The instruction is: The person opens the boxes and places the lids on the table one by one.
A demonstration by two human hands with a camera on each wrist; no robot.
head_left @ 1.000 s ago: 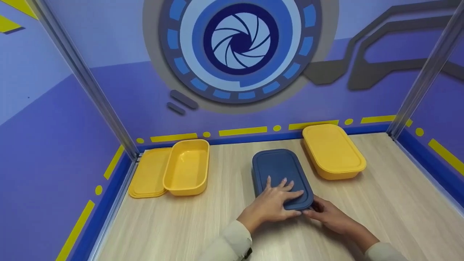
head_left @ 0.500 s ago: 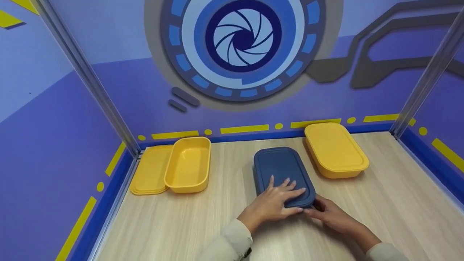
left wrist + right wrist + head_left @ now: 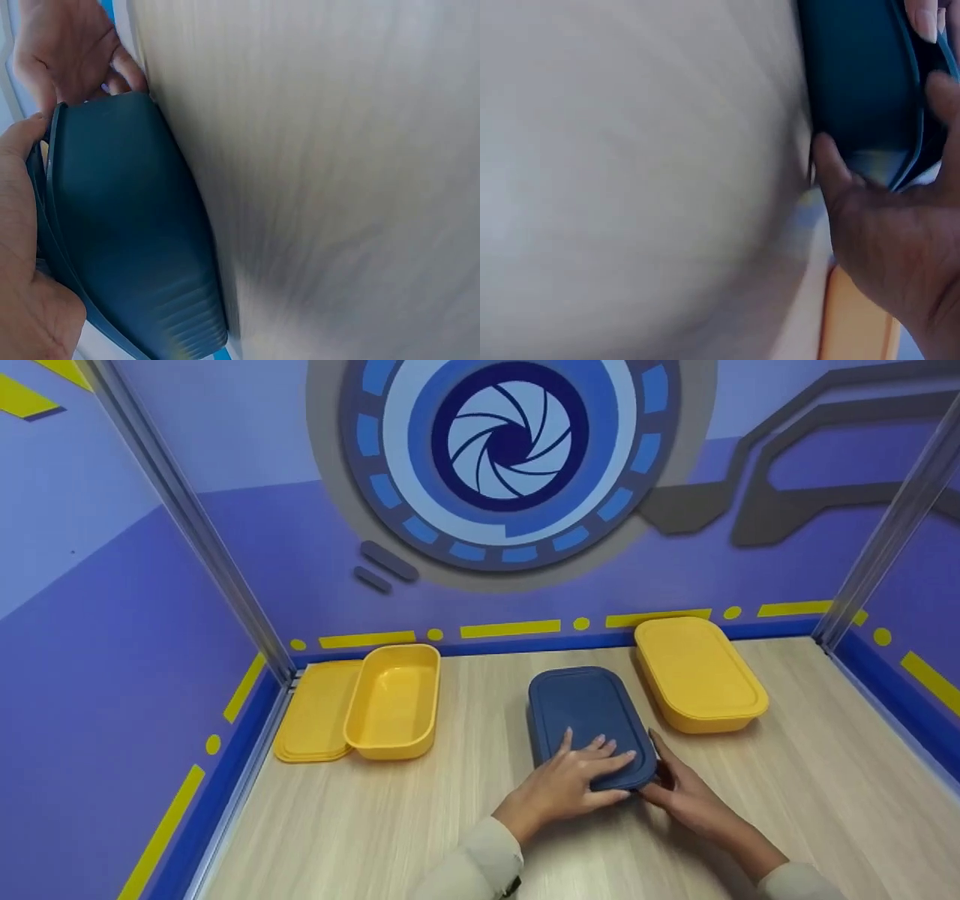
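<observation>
A dark blue food container sits on the table under its matching lid. My left hand lies spread over the lid's near half, fingers straight and thumb along the front edge. At the near right corner my right hand holds the container, its thumb at the lid's edge and its other fingers round the side. Both wrist views show a narrow gap between lid and container rim near that corner. The container's inside is hidden.
To the right stands a lidded yellow container, close beside the blue one. On the left, an open yellow container overlaps a loose yellow lid. Printed panels with metal corner posts enclose the wooden table.
My right hand has shifted slightly, its fingers now reaching farther along the container's right side. The left hand keeps its place on the lid. The head view has moved a little.
</observation>
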